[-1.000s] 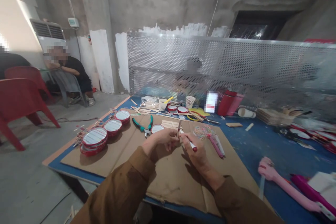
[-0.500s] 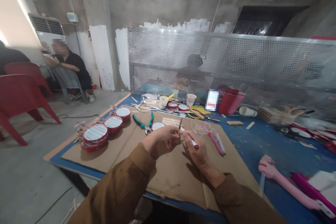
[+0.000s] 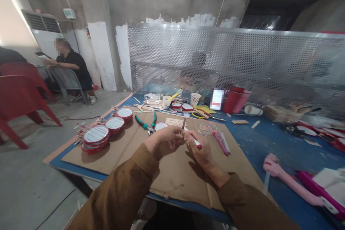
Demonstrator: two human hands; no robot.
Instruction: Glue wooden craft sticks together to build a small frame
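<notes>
My left hand [image 3: 169, 137] pinches a thin wooden stick [image 3: 183, 123] that stands nearly upright above the cardboard sheet [image 3: 178, 183]; its upper part looks dark reddish-brown. In my right hand [image 3: 203, 152] is a red-and-white marker [image 3: 198, 146], its tip end close against the stick. The fingers partly hide where the two meet. Behind my left hand lie a small red-rimmed drum [image 3: 161, 125], several light wooden sticks [image 3: 174, 121] and green-handled pliers [image 3: 148, 126]. Right of my hands are tangled rubber bands [image 3: 207, 129] and pink and white pens [image 3: 221, 143].
Red drums with white tops [image 3: 96, 134] line the table's left side. Paper cups [image 3: 195, 99], a phone [image 3: 217, 99] and a red bottle [image 3: 233, 100] stand near the perforated metal screen [image 3: 161, 57]. A pink glue gun [image 3: 293, 187] lies at right. A person [image 3: 72, 63] sits at far left.
The view has shifted slightly. Both hands keep their grip on the stick and the marker, with little movement. The seated person at far left has lowered their hands from near the face.
</notes>
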